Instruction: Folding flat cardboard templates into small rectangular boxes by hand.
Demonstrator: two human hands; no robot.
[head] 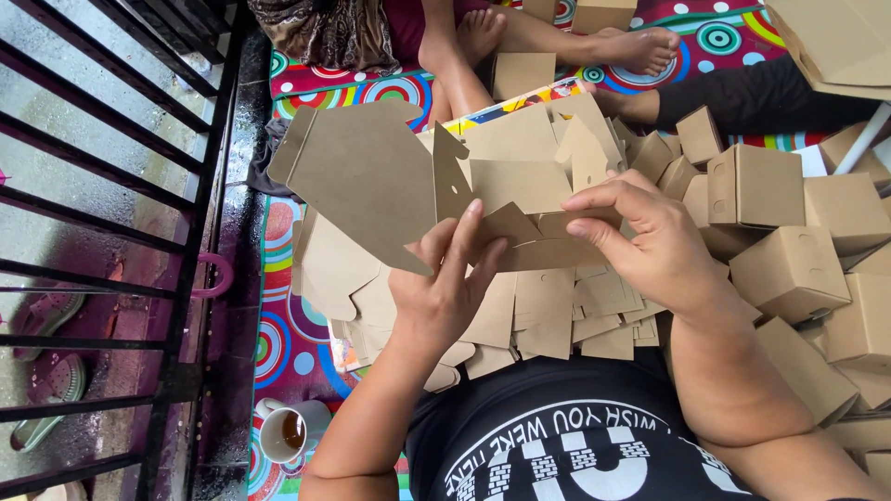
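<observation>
Both my hands hold one flat brown cardboard box blank [390,181] that is partly folded, raised above my lap. My left hand [444,288] grips its lower middle, fingers up against the folded flaps. My right hand [640,237] pinches the right end, thumb and forefinger on a flap. The blank's wide panel sticks out to the left. Below it lies a stack of unfolded blanks [548,311].
A heap of folded brown boxes [789,250] fills the right side. Another person's bare legs and feet [557,37] rest on a colourful patterned mat [278,343] ahead. A white cup of brown drink [283,431] stands at lower left. Black metal bars [111,232] run along the left.
</observation>
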